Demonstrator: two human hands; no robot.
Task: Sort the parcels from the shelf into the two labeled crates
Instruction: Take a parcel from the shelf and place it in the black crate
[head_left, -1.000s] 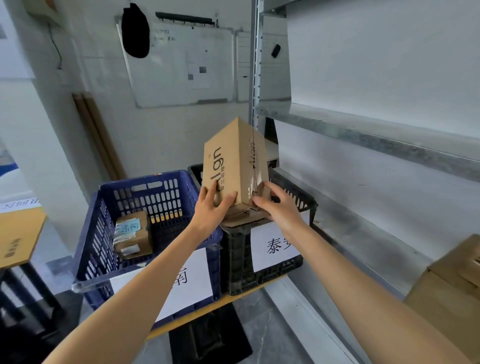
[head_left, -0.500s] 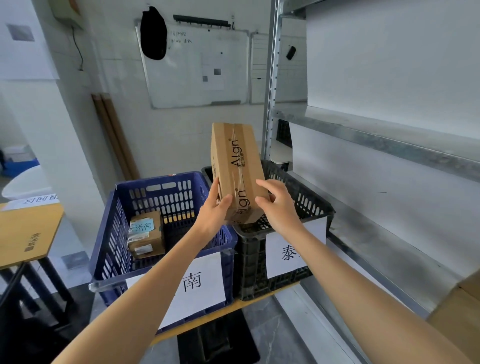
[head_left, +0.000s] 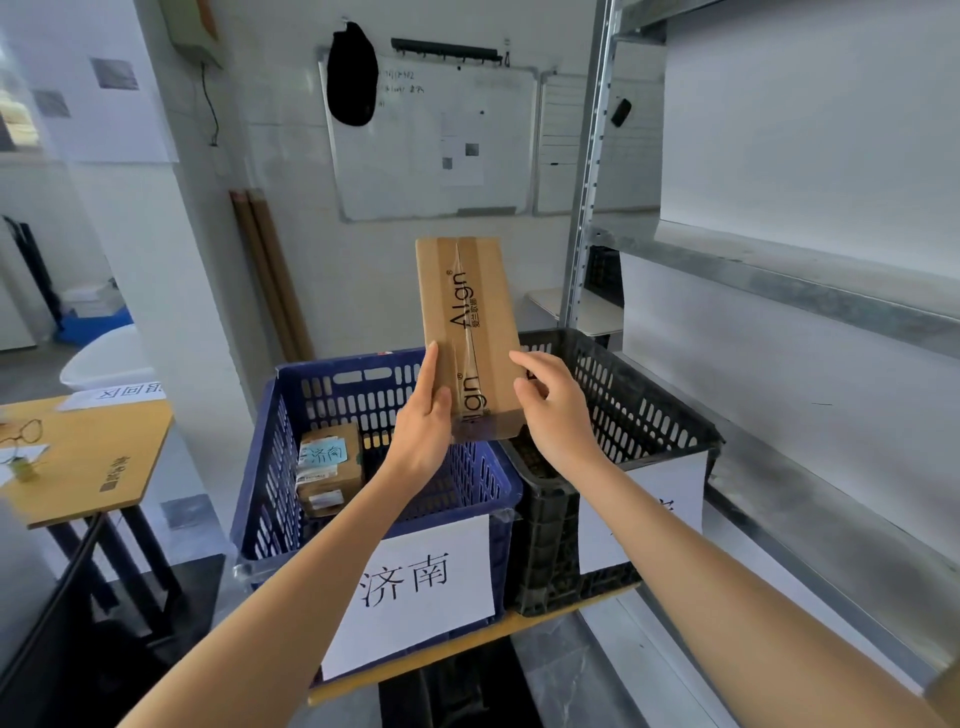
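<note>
A long brown cardboard parcel (head_left: 467, 317) printed "Align" stands upright over the gap between two crates, its taped face towards me. My left hand (head_left: 422, 423) grips its lower left edge, thumb on the front. My right hand (head_left: 557, 410) holds the lower right edge with curled fingers. Below left is the blue crate (head_left: 332, 370) with a white label (head_left: 415, 590) reading 济南; a small labelled parcel (head_left: 329, 467) lies inside it. Below right is the black crate (head_left: 649, 395), whose white label (head_left: 672, 496) is partly hidden by my right arm.
Both crates sit on a low wooden board (head_left: 467, 644). A metal shelf rack (head_left: 779, 275) runs along the right, with a cardboard corner at the bottom right edge. A wooden table (head_left: 88, 462) with glasses (head_left: 23, 431) stands to the left. Whiteboards hang on the far wall.
The parcel has turned in my hands from a tilted corner view to upright with its taped face towards me. My view has swung left, so the crates sit further right.
</note>
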